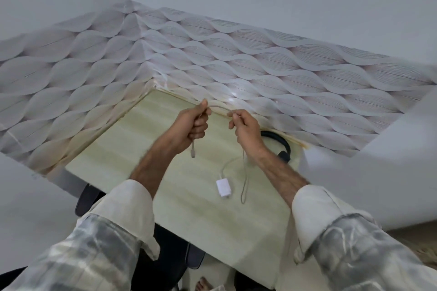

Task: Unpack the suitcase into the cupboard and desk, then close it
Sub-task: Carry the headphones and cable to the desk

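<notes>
A dark chair (pixel 94 198) sits tucked under the near edge of the pale green desk (pixel 132 149). On the desk lies a small white charger block (pixel 223 186), its thin white lead curling away from it. Above it, both hands hold a thin pale cable (pixel 243 172) stretched between them: the left hand (pixel 192 125) has its fingers curled round one end, whose plug (pixel 193 152) dangles below the fist, and the right hand (pixel 246 129) pinches the cable between thumb and fingertips, a long loop hanging down to the desk. Behind the right wrist, black headphones (pixel 281 143) lie at the back edge, against the wave-patterned wallpaper (pixel 236 54).
</notes>
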